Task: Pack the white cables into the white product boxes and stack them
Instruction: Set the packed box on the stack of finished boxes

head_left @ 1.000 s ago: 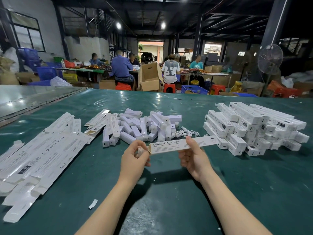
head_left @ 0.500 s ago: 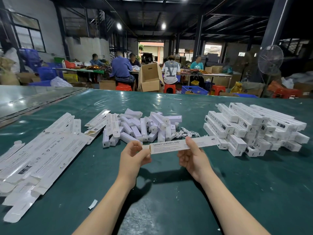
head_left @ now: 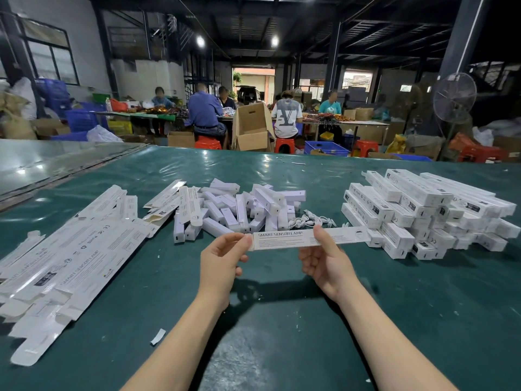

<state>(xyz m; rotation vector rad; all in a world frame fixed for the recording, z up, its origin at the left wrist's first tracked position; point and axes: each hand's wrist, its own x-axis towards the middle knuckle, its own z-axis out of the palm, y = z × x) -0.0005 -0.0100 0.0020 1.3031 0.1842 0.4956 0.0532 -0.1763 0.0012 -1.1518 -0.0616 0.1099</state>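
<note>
A scrap of paper (head_left: 158,336) lies on the green table (head_left: 282,348) below and left of the left hand, harmless unless it gets swept into a box. Above it the left hand (head_left: 222,258) pinches the left end of a long white product box (head_left: 293,239) between thumb and fingertips. The right hand (head_left: 324,261) grips the same box near its middle, thumb on top and fingers curled beneath. The box is held level, off the table, spanning both hands and running out past the right one. Whether a cable is inside cannot be told (the end under the left fingers is covered), so the first risk is a flap closed badly, letting the contents slide out when the box tilts. The thin card could also buckle under the right thumb if squeezed. Just beyond the right hand the loose white cables (head_left: 313,220) lie tangled, and drawing one could drag its neighbours along. Beyond the left hand sits a heap of small white pieces (head_left: 239,210), and well to its left lie the flat box blanks (head_left: 70,258). To the right of the right hand the stack of packed boxes (head_left: 423,213) is layered unevenly, and the held box's free end appears close to it. A careless swing or an off-centre placement could shove boxes off the pile.
</note>
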